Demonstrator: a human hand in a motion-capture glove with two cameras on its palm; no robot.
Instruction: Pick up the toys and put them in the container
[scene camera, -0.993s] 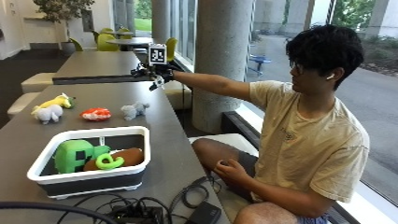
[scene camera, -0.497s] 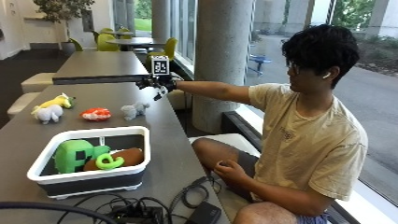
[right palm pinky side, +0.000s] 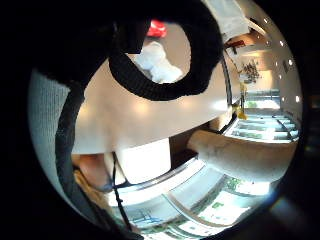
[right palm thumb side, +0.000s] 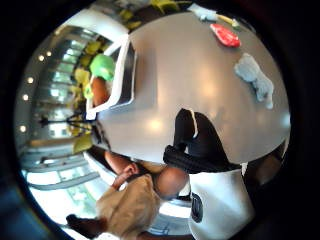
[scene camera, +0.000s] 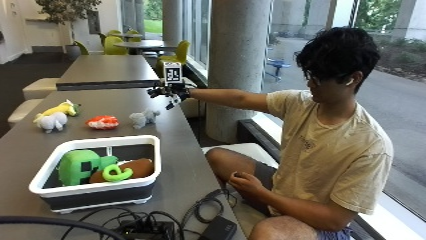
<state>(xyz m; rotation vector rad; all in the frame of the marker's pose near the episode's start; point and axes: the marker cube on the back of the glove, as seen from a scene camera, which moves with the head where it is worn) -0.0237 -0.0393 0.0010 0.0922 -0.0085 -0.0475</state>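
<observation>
Hovering over the table's far end, the gloved right hand (scene camera: 170, 93) holds nothing, fingers relaxed; the grey plush elephant (scene camera: 144, 118) lies just below it, the container (scene camera: 100, 189) nearer.

Gloved right hand (scene camera: 172, 93) too small and blurred to read its fingers, brown toy (scene camera: 130, 168) partly hidden behind the container (scene camera: 100, 190) wall and a green ring toy (scene camera: 116, 173), grey toy (right palm pinky side: 156, 62) beyond the fingers masked by a black strap, cables cut off at the edge.
</observation>
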